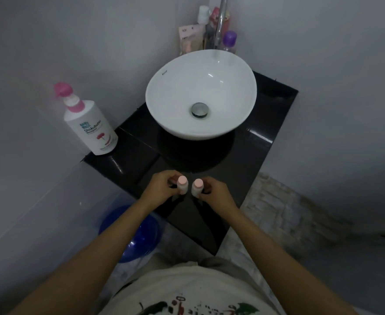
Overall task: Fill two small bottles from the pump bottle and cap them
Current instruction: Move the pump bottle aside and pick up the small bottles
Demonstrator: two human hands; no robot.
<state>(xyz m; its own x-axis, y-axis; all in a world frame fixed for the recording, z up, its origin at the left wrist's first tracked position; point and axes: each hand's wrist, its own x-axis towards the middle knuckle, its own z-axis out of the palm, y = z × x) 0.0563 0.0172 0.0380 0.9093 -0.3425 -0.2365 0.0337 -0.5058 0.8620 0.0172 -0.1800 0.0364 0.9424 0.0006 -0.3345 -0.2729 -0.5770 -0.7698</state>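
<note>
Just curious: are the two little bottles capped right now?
Capped. Both small bottles show pink caps on top, one held in each hand.

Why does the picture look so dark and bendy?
Head view: dim, greyish light; the wide lens bows the walls and counter edges; small glints shine on the sink; the things behind the tap look blurry; both small bottles stay fairly clear.

Faucet top cut off; toiletries blurred.

Glossy black counter, glazed white basin, seemingly plastic pump bottle.
</note>
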